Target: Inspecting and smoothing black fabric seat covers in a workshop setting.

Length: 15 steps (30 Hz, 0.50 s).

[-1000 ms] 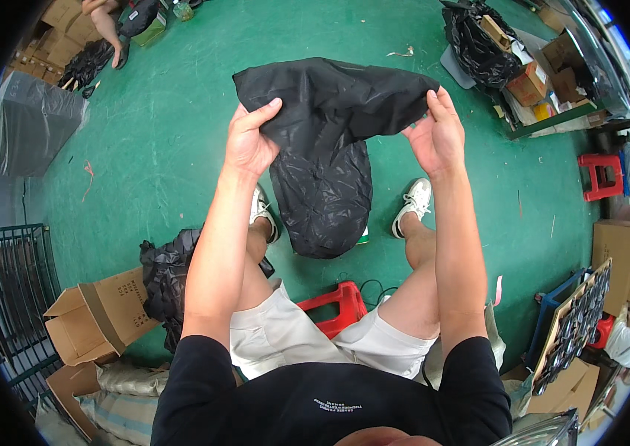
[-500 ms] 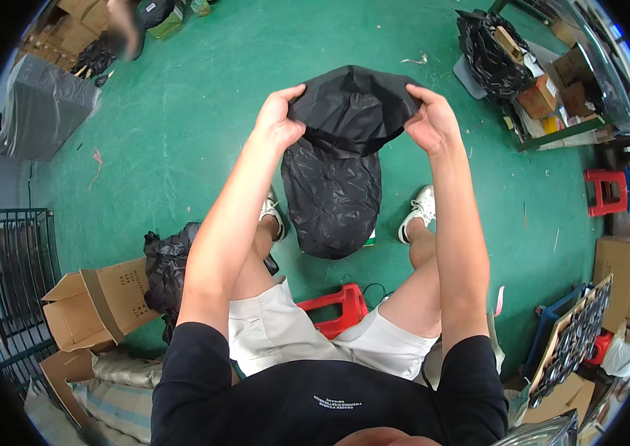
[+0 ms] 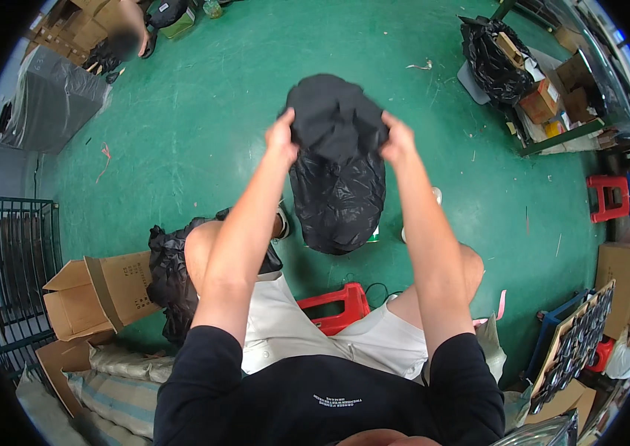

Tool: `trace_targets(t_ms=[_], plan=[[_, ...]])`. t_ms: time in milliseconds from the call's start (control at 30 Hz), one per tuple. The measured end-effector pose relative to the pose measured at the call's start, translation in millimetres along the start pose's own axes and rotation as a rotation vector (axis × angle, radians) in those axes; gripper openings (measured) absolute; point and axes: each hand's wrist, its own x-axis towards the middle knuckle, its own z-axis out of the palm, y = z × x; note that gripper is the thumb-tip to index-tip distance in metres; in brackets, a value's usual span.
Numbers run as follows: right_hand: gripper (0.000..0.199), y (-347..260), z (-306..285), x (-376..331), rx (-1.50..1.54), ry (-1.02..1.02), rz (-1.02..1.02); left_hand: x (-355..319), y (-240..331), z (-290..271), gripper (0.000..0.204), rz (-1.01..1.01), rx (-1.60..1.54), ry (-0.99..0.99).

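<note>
A piece of smooth black fabric [image 3: 333, 111] with a rounded outline is stretched between my hands. It could be a cover or a bag; its kind is unclear. My left hand [image 3: 281, 139] is closed on its left edge, and my right hand [image 3: 397, 140] grips the right edge. Just below the fabric, between my feet, is a bulky bundle of crinkled, shiny black plastic [image 3: 339, 204]. The fabric overlaps its upper end, and I cannot tell whether they touch. What lies inside the plastic is hidden, though a bit of white and green shows at its lower right.
A red stool [image 3: 341, 308] is between my legs. Black plastic sheeting [image 3: 170, 275] and an open cardboard box [image 3: 99, 297] lie to my left. A loaded green-framed rack [image 3: 564, 137] stands at far right, and another person's leg [image 3: 135, 18] shows at far left.
My hands have come closer together, and the fabric between them has narrowed and its visible opening has turned out of sight. My knees have spread outward.
</note>
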Motion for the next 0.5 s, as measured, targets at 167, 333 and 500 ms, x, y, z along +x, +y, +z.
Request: trace_targets(t_ms=[167,333,500], plan=[[0.064,85,-162,4,-0.208,0.405,0.08,-26,-110,-79,0.052,-0.075,0.251,0.385],[0.055,143,-189,-39,-0.524,0.624,-0.015,-67,-141,-133,0.06,0.056,0.752,0.656],[0.035,149,-171,-80,-0.899,0.741,-0.117,-104,-145,-160,0.056,0.084,1.084,0.715]])
